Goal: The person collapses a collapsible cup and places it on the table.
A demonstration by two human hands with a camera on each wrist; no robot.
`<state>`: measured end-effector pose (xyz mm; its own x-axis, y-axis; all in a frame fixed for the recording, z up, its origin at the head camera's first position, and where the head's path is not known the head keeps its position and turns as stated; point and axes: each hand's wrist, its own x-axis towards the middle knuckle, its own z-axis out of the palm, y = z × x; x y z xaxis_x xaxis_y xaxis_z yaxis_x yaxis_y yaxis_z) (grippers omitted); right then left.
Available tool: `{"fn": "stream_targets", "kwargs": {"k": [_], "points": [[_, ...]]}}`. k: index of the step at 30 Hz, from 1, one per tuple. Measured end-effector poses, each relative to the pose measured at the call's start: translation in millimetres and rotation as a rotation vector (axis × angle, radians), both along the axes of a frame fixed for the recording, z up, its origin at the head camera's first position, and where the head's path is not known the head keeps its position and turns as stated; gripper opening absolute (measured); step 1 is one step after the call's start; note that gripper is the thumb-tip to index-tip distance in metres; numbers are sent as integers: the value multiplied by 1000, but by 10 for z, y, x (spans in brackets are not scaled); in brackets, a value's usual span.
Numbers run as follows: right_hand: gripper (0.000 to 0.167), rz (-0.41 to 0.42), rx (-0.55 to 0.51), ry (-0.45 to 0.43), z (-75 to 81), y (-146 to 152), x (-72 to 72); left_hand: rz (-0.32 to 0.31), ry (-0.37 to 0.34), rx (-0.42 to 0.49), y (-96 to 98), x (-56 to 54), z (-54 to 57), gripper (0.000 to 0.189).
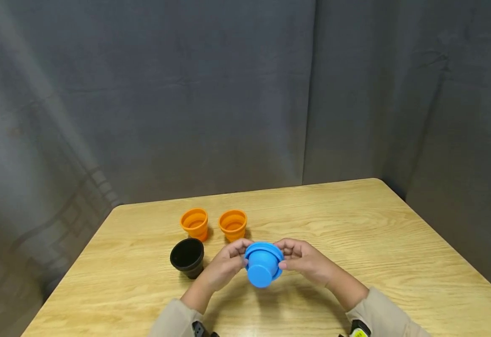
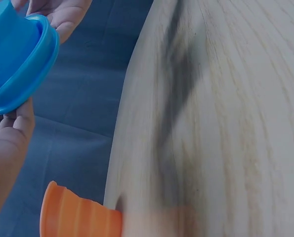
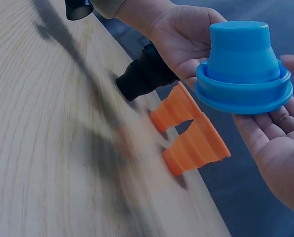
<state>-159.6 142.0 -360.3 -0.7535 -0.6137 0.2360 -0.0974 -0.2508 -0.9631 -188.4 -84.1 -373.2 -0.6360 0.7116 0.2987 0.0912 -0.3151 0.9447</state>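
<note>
Between both hands, raised over the table, is a blue collapsible cup, partly folded, its narrow base tilted toward the head camera. My left hand grips its rim from the left, thumb on the near side and fingers behind. My right hand pinches the opposite side of the rim in the same manner. In the right wrist view the blue cup shows its smooth base standing out of a wide folded ring. Fingers of the right hand lie under that ring.
Two orange collapsible cups stand upright behind the hands. A black cup stands left of the left hand. Everything is on a light wooden table, with grey curtains behind it.
</note>
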Motion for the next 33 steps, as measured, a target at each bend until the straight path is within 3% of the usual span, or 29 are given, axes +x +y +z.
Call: {"fn": "stream_targets", "kwargs": {"k": [7, 12, 22, 33], "points": [[13, -9, 3, -32, 7, -6, 13, -79, -30, -5, 38, 1, 54, 26], [11, 4, -13, -42, -20, -2, 17, -48, -49, -65, 52, 7, 55, 44], [13, 2, 6, -63, -6, 20, 34, 30, -50, -172, 101, 19, 50, 50], [17, -45, 62, -17, -32, -6, 24, 42, 0, -199, 120, 26, 53, 40]]}}
